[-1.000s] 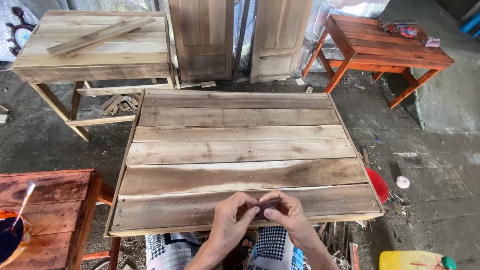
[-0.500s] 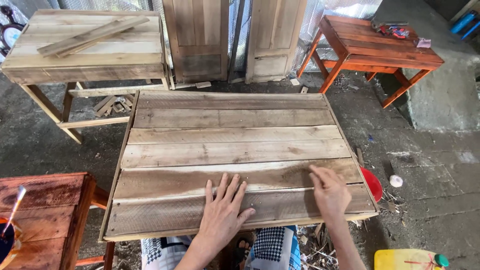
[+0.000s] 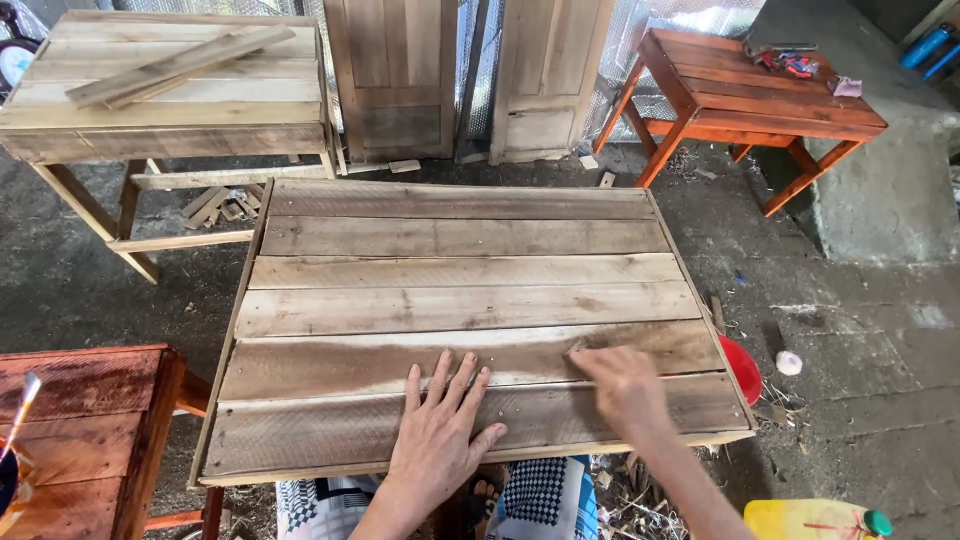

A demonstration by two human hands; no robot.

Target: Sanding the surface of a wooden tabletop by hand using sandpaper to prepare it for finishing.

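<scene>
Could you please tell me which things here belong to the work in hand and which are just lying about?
In use: left hand flat on the plank tabletop; right hand rubbing it.

Lying about: bare table, red table, doors, red bowl, yellow can.

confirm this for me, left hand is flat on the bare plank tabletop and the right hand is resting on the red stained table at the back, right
Not quite. In the head view the left hand lies flat on the plank tabletop, but the right hand presses on that same tabletop, not the red table behind.
</scene>
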